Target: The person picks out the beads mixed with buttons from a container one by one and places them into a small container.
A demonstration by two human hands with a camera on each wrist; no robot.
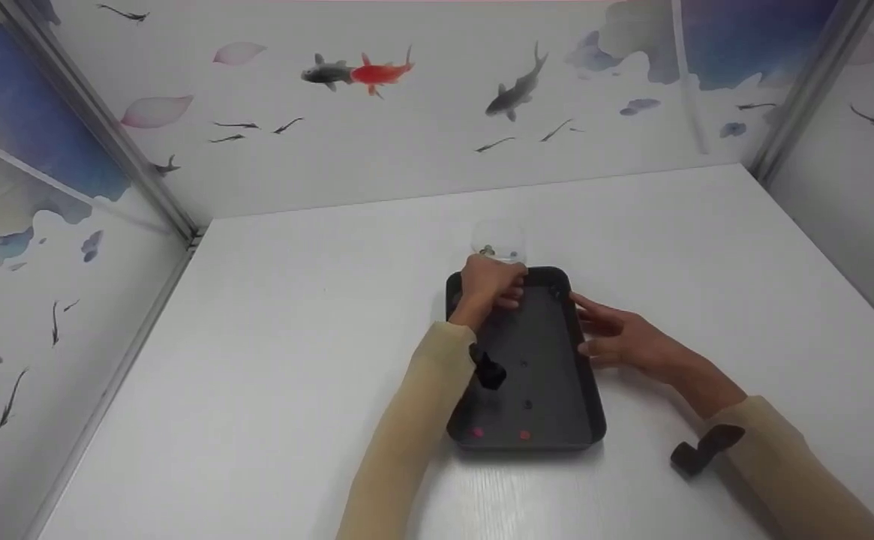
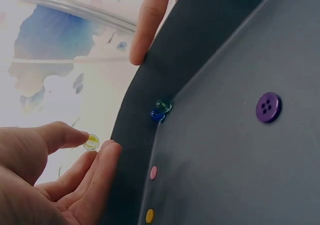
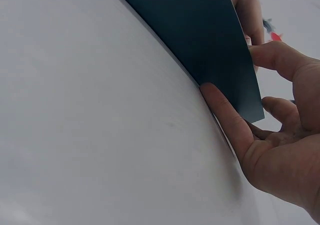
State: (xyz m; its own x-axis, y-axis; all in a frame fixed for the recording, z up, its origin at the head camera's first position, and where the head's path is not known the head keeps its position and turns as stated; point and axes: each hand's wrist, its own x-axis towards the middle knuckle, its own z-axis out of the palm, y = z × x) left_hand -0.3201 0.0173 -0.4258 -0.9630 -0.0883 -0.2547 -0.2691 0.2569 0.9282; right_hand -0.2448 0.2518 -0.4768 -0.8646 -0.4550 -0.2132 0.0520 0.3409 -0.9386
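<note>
1. Head view: white wall panels (image 1: pixel 437 157), painted with koi and petals, stand around the work area.
2. White bench (image 1: pixel 294 337), its surface faintly grained, carries everything on show.
3. Dark rectangular tray (image 1: pixel 549 337) lies lengthwise on the bench, one short end toward the person.
4. Right hand (image 1: pixel 628 341), fingers spread, touches the outside of the tray's right wall.
5. Left hand (image 1: pixel 491 281), at the tray's far end, has its thumb and fingertips narrowed in a pinch.
6. Clear container (image 1: pixel 508 232) sits just beyond the far rim, partly hidden by the left hand; its small contents cannot be identified.
7. Purple four-hole button (image 2: pixel 269 107), seen from the left wrist, lies on the tray floor.
8. Yellow glass marble (image 2: pixel 91 142) is pinched in the left hand, near the rim; green marble (image 2: pixel 164 105) and blue marble (image 2: pixel 157 116) touch in a tray corner.
9. Pink disc (image 2: pixel 153 173) and yellow disc (image 2: pixel 149 216) lie apart along the floor's edge.
</note>
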